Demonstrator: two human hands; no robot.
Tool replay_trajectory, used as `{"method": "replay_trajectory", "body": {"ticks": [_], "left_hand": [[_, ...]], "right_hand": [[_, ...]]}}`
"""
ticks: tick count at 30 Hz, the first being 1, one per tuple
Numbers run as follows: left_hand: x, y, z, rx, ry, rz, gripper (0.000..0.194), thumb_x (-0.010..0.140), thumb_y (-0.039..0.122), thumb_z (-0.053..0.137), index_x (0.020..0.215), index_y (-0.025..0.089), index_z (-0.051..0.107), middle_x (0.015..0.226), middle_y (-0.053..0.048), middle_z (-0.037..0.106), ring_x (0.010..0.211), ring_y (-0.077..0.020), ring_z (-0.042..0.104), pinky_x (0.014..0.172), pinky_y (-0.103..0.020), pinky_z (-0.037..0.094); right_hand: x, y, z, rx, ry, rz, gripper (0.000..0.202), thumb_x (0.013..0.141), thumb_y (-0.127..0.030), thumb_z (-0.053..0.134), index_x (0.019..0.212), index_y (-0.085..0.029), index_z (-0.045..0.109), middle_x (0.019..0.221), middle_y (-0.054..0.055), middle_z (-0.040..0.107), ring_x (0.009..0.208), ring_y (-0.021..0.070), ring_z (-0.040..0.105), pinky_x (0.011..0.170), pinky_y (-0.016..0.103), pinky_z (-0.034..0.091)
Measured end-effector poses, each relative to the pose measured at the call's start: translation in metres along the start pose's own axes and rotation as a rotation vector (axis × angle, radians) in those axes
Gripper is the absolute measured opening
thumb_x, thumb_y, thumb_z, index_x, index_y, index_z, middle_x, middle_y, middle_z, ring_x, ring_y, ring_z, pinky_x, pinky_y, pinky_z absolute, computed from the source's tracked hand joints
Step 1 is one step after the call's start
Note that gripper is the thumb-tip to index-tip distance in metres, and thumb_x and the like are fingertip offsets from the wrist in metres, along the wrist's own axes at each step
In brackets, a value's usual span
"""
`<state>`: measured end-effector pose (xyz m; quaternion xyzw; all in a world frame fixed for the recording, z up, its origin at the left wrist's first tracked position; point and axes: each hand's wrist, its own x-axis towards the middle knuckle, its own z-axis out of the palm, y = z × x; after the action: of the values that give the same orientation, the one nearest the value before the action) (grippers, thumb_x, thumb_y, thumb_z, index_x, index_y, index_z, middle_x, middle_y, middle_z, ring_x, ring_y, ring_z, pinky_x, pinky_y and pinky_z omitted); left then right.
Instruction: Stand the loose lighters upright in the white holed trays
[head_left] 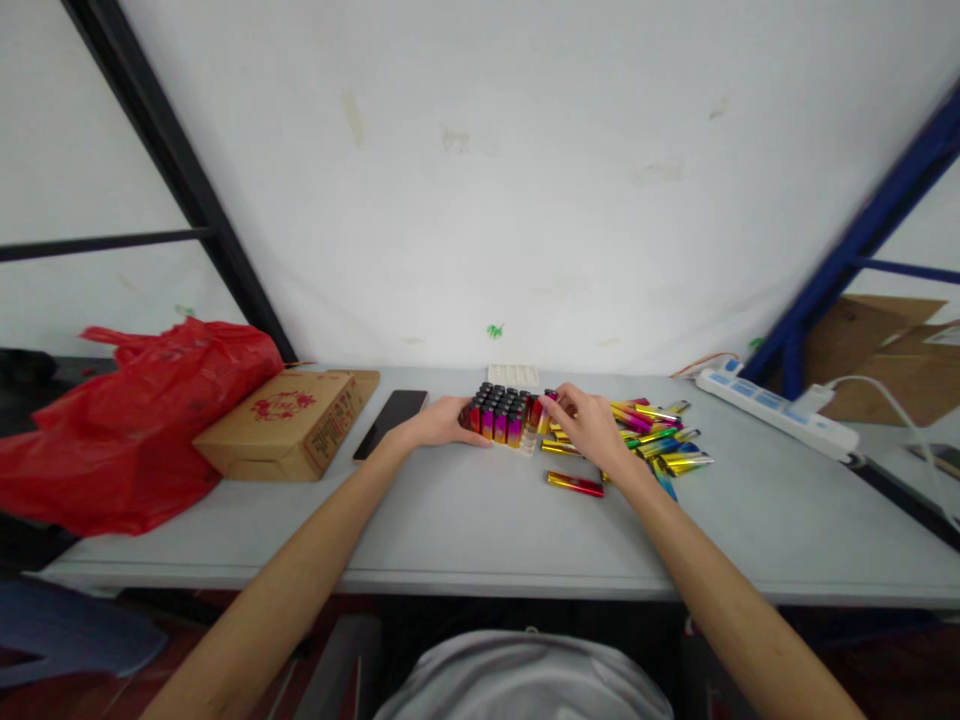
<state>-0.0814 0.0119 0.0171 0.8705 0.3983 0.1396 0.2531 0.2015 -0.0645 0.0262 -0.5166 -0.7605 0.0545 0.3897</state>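
Observation:
Upright lighters (500, 424) with black tops and shiny red, purple and gold bodies stand in rows in a white plastic tray (527, 444). My left hand (445, 422) grips the left side of this block, thumb along the front and the other fingers partly hidden behind. At the right side of the tray, my right hand (587, 420) pinches one lighter (545, 415) held upright. Beside and partly under my right wrist lies a loose heap of metallic lighters (660, 440) in gold, pink, green and blue. A single red and gold lighter (575, 484) lies nearer the front.
Against the wall is another white tray (513, 375) with small cells. Left of my hands lie a dark phone (391, 420), a cardboard box (277, 425) and a red plastic bag (150, 420). A white power strip (776, 408) with a cable lies at the right of the grey table (465, 540).

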Motion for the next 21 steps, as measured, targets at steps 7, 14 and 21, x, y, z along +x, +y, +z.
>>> {"method": "replay_trajectory", "body": {"ticks": [7, 14, 21], "left_hand": [[0.000, 0.000, 0.000, -0.001, 0.000, 0.007, 0.069, 0.067, 0.067, 0.080, 0.115, 0.018, 0.069, 0.108, -0.005, 0.078, 0.096, -0.0285, 0.070, 0.078, -0.030, 0.051], [0.002, -0.002, 0.001, 0.014, 0.000, 0.000, 0.072, 0.066, 0.069, 0.080, 0.116, 0.017, 0.069, 0.111, -0.006, 0.077, 0.097, -0.0293, 0.070, 0.079, -0.031, 0.051], [0.000, 0.005, -0.001, -0.026, -0.012, -0.012, 0.070, 0.067, 0.067, 0.079, 0.117, 0.018, 0.069, 0.107, -0.004, 0.077, 0.094, -0.0278, 0.070, 0.077, -0.030, 0.051]], "right_hand": [[0.000, 0.007, 0.007, -0.107, -0.120, 0.023, 0.025, 0.104, -0.039, 0.055, 0.088, -0.021, 0.061, 0.078, 0.004, 0.076, 0.067, 0.0187, 0.068, 0.063, 0.027, 0.040], [0.008, 0.004, -0.001, -0.311, -0.297, -0.048, 0.031, 0.105, -0.043, 0.054, 0.089, -0.020, 0.067, 0.073, 0.007, 0.073, 0.066, 0.0196, 0.066, 0.061, 0.027, 0.034], [0.013, 0.012, -0.022, -0.231, -0.186, -0.024, 0.047, 0.101, -0.056, 0.054, 0.077, -0.020, 0.073, 0.065, 0.005, 0.070, 0.058, 0.0161, 0.058, 0.060, 0.028, 0.034]]}}
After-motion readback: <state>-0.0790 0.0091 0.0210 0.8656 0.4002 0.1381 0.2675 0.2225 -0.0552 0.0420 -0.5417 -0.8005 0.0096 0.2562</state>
